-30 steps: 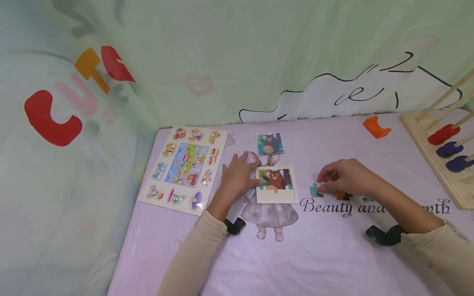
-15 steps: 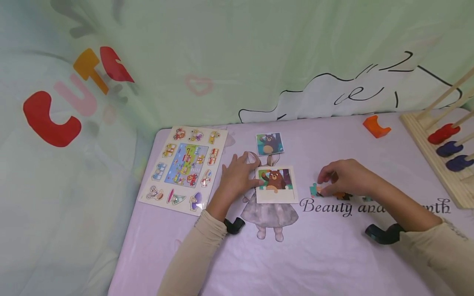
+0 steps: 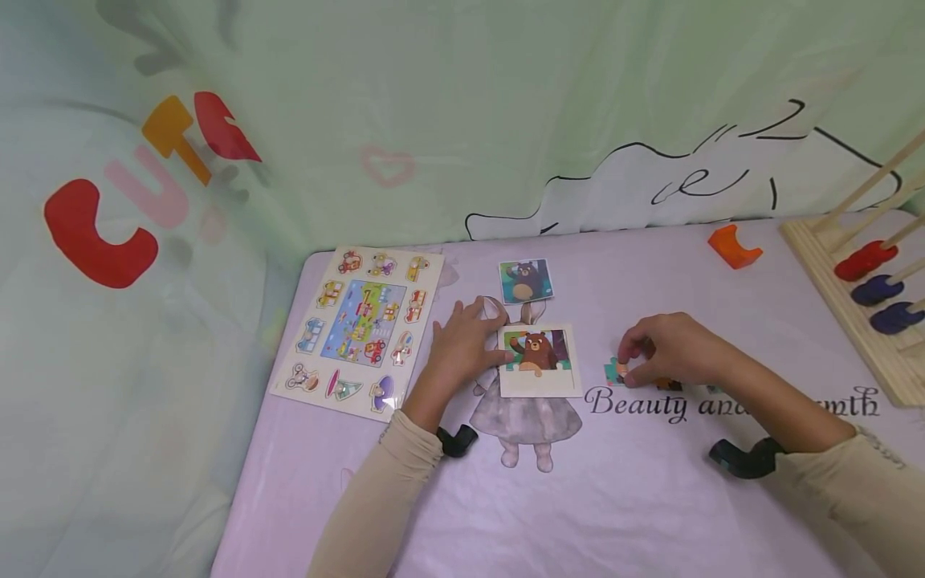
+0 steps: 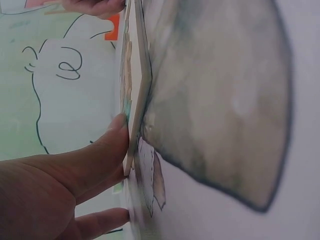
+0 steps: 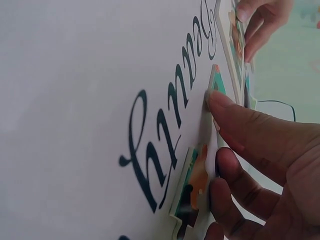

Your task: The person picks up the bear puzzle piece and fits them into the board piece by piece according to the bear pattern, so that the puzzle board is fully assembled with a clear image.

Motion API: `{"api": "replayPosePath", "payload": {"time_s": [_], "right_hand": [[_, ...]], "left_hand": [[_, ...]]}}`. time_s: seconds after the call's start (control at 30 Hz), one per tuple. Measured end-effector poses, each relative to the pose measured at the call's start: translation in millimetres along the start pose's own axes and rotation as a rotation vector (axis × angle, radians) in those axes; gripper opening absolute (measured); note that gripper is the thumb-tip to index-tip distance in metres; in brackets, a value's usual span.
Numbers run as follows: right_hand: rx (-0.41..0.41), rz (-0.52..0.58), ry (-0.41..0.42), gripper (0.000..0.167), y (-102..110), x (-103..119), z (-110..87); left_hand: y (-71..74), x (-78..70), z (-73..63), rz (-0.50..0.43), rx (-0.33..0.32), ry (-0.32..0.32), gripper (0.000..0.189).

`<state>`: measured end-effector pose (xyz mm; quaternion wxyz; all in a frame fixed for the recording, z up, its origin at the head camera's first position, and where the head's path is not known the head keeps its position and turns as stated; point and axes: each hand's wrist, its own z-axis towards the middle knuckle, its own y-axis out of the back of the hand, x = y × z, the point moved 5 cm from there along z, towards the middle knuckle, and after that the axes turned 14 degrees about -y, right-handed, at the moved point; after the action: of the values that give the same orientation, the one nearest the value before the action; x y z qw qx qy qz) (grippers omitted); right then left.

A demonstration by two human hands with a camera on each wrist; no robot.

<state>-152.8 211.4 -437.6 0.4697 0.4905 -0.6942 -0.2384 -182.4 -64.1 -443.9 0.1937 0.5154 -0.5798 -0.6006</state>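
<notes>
My left hand (image 3: 466, 349) lies with spread fingers at the left side of a small cream puzzle board (image 3: 542, 388) that carries a brown bear picture. Its thumb rests on the board's edge, as the left wrist view shows. To the right, my right hand (image 3: 672, 349) pinches a teal-and-orange jigsaw piece (image 3: 613, 372) between thumb and fingers, low over the table. Under that hand lies an orange-and-black jigsaw piece (image 5: 192, 185). A further teal piece (image 3: 714, 388) is mostly hidden by the wrist. Behind the board is a bear picture card (image 3: 526, 281).
A vehicle peg puzzle board (image 3: 426, 277) lies at the left of the lilac-covered table (image 3: 578, 514). At the right stands a wooden bead rack (image 3: 860, 321), with an orange arch-shaped block (image 3: 734, 246) close by. A printed curtain (image 3: 448, 120) hangs along the back.
The right thumb and fingers have drawn in a little on the teal-and-orange jigsaw piece, covering more of it. My left hand and the puzzle board have stayed put.
</notes>
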Motion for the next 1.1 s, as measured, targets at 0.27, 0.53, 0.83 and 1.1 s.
{"api": "replayPosePath", "payload": {"time_s": [0.27,0.53,0.83,1.1], "right_hand": [[0.01,0.006,-0.006,0.021,0.2,1.8,-1.0],[0.006,0.011,-0.009,0.021,-0.8,3.3,-1.7],[-0.003,0.03,0.002,0.014,3.3,5.1,-2.9],[0.005,0.045,0.002,0.013,3.7,4.3,-2.9]], "left_hand": [[-0.6,0.3,0.1,-0.006,0.001,0.001,0.07],[-1.5,1.0,0.4,-0.004,0.001,0.0,0.07],[-0.8,2.1,0.7,0.003,0.007,0.004,0.07],[-1.1,2.0,1.2,0.007,0.012,0.002,0.07]]}}
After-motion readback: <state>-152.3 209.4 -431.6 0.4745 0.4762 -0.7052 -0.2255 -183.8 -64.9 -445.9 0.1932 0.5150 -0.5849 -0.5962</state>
